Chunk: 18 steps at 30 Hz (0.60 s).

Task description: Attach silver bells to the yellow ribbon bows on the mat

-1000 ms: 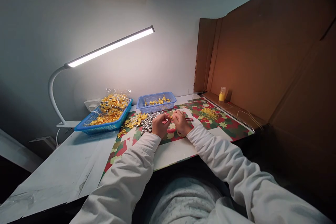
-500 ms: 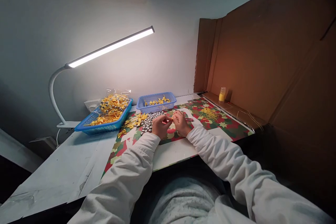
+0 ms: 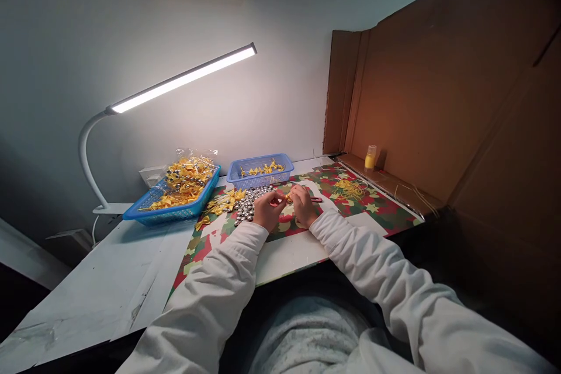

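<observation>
My left hand (image 3: 267, 210) and my right hand (image 3: 303, 205) meet above the patterned mat, fingertips pinched together. Between them is a small yellow bow (image 3: 288, 200), mostly covered by the fingers; whether a bell is on it I cannot tell. A red loop-shaped handle (image 3: 316, 200) shows just beyond my right hand, the rest of that tool being hidden. Silver round bells (image 3: 246, 208) lie heaped beside my left hand. Left of the bells, loose yellow bows (image 3: 221, 203) are spread out.
A blue basket (image 3: 164, 214) piled with yellow bows and bells stands at the left, and a lilac-blue basket (image 3: 260, 177) with some bows behind. Yellow cords (image 3: 349, 189) lie on the right. Further off are a yellow-filled bottle (image 3: 370, 159), a lit lamp (image 3: 184, 78) and a cardboard wall (image 3: 412, 82).
My right-hand fingers have shifted slightly at the pinch, and a little more of the small yellow bow shows. The camera view has moved a touch; the baskets and piles stay put.
</observation>
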Available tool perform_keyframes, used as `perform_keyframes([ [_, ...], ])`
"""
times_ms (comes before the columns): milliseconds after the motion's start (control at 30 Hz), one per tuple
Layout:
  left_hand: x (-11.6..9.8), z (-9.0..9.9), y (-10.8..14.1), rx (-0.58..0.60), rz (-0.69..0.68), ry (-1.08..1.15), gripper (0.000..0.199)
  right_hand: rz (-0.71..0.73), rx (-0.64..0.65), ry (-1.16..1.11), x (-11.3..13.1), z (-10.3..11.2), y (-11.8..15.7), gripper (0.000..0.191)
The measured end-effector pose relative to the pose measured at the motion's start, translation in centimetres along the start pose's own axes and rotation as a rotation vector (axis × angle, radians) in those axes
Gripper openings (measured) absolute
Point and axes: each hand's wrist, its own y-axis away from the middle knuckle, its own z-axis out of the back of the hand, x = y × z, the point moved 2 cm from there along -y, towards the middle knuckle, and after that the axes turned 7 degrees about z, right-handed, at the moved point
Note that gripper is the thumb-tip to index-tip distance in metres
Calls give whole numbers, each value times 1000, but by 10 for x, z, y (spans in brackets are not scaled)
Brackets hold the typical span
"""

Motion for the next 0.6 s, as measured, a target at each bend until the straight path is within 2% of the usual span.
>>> perform_keyframes([
  [267,4,3,-3,-71,-19,-48,9,-13,30,109,-2,1,1,14],
  [467,8,3,-3,-64,-37,-77,7,-38,186,-21,-2,0,3,16],
  [600,9,3,-3,-46,-27,-55,7,-37,173,-69,-2,-1,5,15],
])
